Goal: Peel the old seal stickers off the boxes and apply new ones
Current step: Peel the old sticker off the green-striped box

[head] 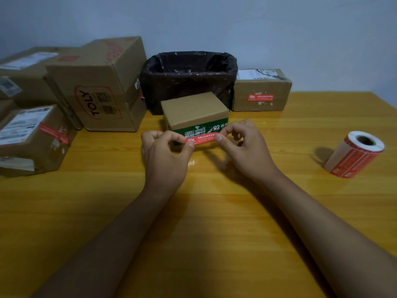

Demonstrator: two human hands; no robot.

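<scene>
We hold a red seal sticker [202,139] stretched between our two hands, just in front of the small cardboard box [195,114] that sits mid-table. The sticker is a thin, glossy strip printed with white characters; its long axis runs left to right, bowed up a little in the middle, and its printed face is turned towards us. Our left hand [165,154] pinches the strip's left end between thumb and forefinger, the other fingers curled in; our right hand [245,147] pinches the right end the same way.

The small box is matte brown card on top, squarish, with a green printed band along its front face. Whether the sticker touches that face we cannot tell. Behind it stands a bin [189,80] lined with a crinkled black plastic bag. To the bin's right lies a low brown carton [261,91] with a red seal on its front and a torn white label on top. On the left, several larger cartons [96,84] are stacked close together, one marked TOLY; the nearest one [32,138] carries a red seal across its edge.

Well off to the right, a roll of red-and-white stickers [355,154] lies tilted on the table [214,222], its hollow core facing up. The tabletop is smooth, yellow-orange wood with a shiny grain
</scene>
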